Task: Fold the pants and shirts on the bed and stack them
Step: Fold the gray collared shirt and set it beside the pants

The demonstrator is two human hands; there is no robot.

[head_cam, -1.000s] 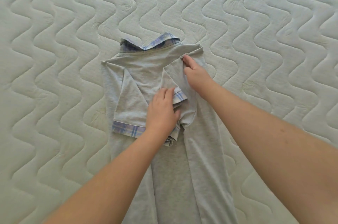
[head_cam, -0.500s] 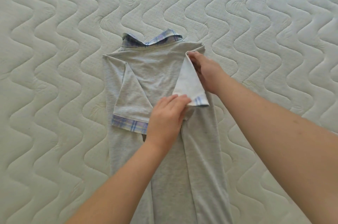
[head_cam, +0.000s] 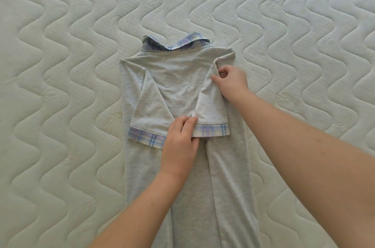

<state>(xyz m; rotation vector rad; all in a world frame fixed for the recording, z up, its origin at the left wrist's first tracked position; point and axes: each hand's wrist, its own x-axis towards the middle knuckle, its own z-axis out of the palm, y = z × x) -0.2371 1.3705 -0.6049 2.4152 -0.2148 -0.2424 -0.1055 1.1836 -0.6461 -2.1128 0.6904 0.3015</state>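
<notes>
Quilted mattress (head_cam: 60,85) under grey shirt (head_cam: 178,77).

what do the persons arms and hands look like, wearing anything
Both arms are bare from the frame edge down to the fingers: no sleeves, gloves, watch or bracelets show. The left hand and right hand carry no visible rings, and the nails look short and unpainted. The right forearm has a few small marks.

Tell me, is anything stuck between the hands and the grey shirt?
Nothing visible. The left hand presses the grey shirt with plaid collar and cuffs at its cuff, and the right hand pinches its sleeve directly.
</notes>
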